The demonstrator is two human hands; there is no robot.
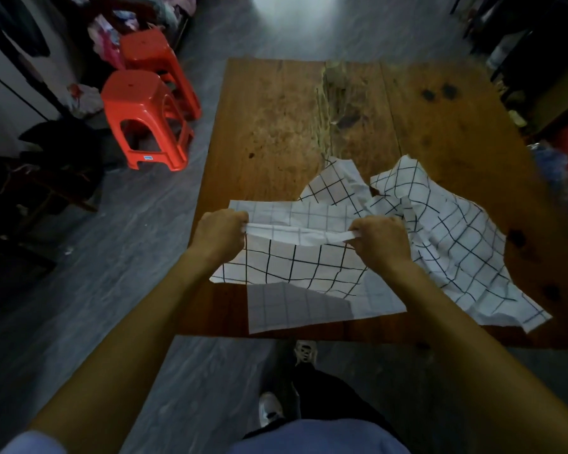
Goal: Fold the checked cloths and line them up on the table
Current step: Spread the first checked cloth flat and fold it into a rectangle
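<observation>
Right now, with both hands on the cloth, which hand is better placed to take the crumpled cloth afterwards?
The right hand, probably. It pinches the held cloth right beside the crumpled cloth, which lies on its side of the table. The left hand would have to cross over.

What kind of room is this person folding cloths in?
Most likely a lived-in home room, perhaps a storage or laundry corner. A worn wooden table stands on a grey floor, two orange plastic stools sit beside it, and clothes are heaped and hung along the left wall.
</observation>
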